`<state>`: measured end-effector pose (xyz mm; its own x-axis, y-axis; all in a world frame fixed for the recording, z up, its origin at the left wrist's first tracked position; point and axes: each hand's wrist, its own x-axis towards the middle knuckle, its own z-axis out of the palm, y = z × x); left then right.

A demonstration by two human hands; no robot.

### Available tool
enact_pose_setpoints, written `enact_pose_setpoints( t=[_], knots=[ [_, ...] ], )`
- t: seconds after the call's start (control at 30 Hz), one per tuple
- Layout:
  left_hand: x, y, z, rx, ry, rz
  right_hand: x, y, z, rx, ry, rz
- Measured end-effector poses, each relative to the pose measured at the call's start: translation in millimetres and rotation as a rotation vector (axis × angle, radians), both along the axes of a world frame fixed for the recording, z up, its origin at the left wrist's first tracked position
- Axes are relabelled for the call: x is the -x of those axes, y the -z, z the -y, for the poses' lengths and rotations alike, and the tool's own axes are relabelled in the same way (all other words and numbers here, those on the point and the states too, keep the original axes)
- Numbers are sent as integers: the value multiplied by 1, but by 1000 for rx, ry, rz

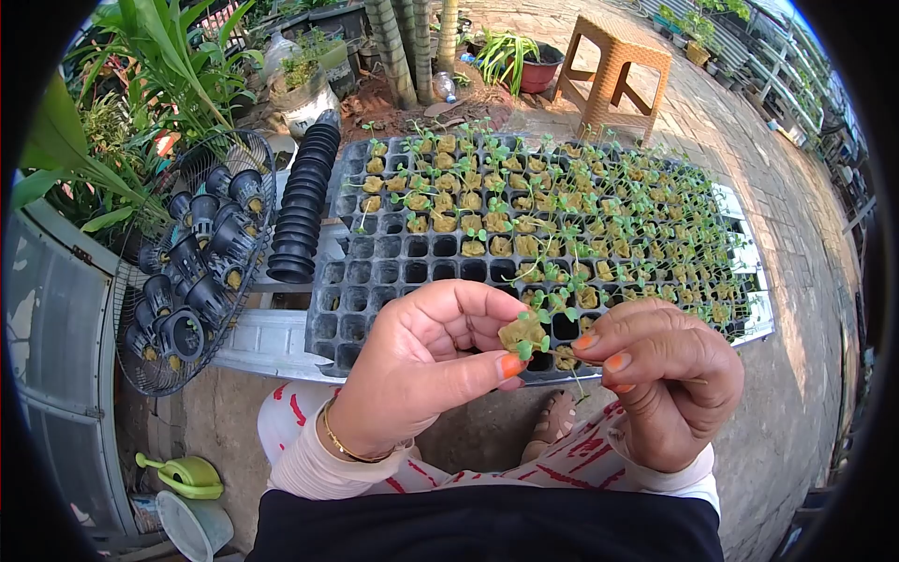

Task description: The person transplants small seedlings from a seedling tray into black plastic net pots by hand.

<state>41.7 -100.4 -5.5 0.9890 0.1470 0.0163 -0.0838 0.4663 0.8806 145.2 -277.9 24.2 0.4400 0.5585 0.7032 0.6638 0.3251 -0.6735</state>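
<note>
My left hand [426,365] pinches a small sponge cube with a green seedling [524,337] between thumb and fingers. My right hand [660,384] sits just to its right, fingertips curled toward the same cube and touching its stem side. Both hands hover over the near edge of a black seedling tray [375,253]. The tray's right and far cells hold several sprouted cubes; the near-left cells are bare.
A stack of black net pots [302,206] lies left of the tray. A wire basket [154,375] with several filled net pots stands further left. A wooden stool [613,66] is behind the tray, a green watering can [183,473] at lower left. My sandalled foot [552,421] shows below.
</note>
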Motion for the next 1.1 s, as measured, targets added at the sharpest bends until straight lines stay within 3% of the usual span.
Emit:
enact_pose_setpoints(
  t=[1.1],
  knots=[
    [1, 0, -1, 0, -11, -25, -1, 0, 2, 83, 27, 247]
  ],
)
